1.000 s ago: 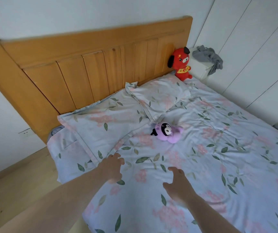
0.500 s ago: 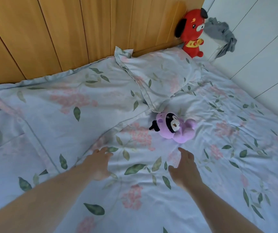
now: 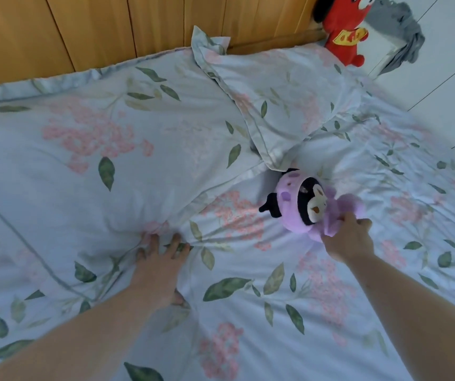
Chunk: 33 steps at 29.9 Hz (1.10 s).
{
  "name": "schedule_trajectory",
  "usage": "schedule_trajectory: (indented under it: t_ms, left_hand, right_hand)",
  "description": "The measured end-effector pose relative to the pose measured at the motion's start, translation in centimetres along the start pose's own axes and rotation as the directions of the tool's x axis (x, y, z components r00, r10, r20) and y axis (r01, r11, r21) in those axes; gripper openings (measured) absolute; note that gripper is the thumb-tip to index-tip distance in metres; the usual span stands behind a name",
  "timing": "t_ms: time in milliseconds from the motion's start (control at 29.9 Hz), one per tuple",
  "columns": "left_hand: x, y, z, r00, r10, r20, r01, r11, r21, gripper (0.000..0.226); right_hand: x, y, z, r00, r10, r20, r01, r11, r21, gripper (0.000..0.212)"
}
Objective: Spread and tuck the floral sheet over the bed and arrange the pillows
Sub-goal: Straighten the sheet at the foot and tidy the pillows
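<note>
- Your left hand [image 3: 158, 273] presses flat, fingers spread, on the floral sheet [image 3: 248, 312] at the near pillow [image 3: 105, 149] edge.
- Your right hand [image 3: 348, 242] grips the purple plush [image 3: 303, 202] just below the far pillow [image 3: 284, 100].

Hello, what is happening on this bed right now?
A person is making the bed. The right hand grips the purple plush toy lying on the floral sheet just below the two pillows. The left hand presses with spread fingers on the lower edge of the near pillow. The second pillow lies beside it against the wooden headboard. A red plush toy stands in the far corner.
</note>
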<state>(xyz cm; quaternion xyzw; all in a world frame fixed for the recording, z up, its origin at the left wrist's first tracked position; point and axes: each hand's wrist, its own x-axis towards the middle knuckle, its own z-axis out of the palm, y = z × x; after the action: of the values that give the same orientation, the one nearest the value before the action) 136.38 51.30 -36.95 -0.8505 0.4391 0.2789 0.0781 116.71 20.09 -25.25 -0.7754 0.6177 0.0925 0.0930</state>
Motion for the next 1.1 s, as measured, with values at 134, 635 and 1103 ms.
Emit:
schedule_trajectory:
  t_ms: [134, 635, 1103]
  left_hand:
    - [-0.1, 0.2, -0.5, 1.0, -0.008, 0.002, 0.008, 1.0, 0.013, 0.128]
    - [-10.9, -3.2, -11.3, 0.957, 0.18, 0.226, 0.211, 0.096, -0.973, 0.094]
    - [-26.2, -25.4, -15.6, 0.671, -0.726, -0.152, 0.098, 0.291, -0.952, 0.066]
  right_hand:
    - [-3.1, 0.0, 1.5, 0.997, -0.037, -0.071, 0.045, 0.992, 0.117, 0.02]
    - [-25.7, -6.3, 1.8, 0.927, -0.371, -0.045, 0.31, 0.697, 0.647, 0.025]
    - [-37.5, -22.7, 1.3, 0.489, -0.868, 0.083, 0.756, 0.469, 0.457, 0.035]
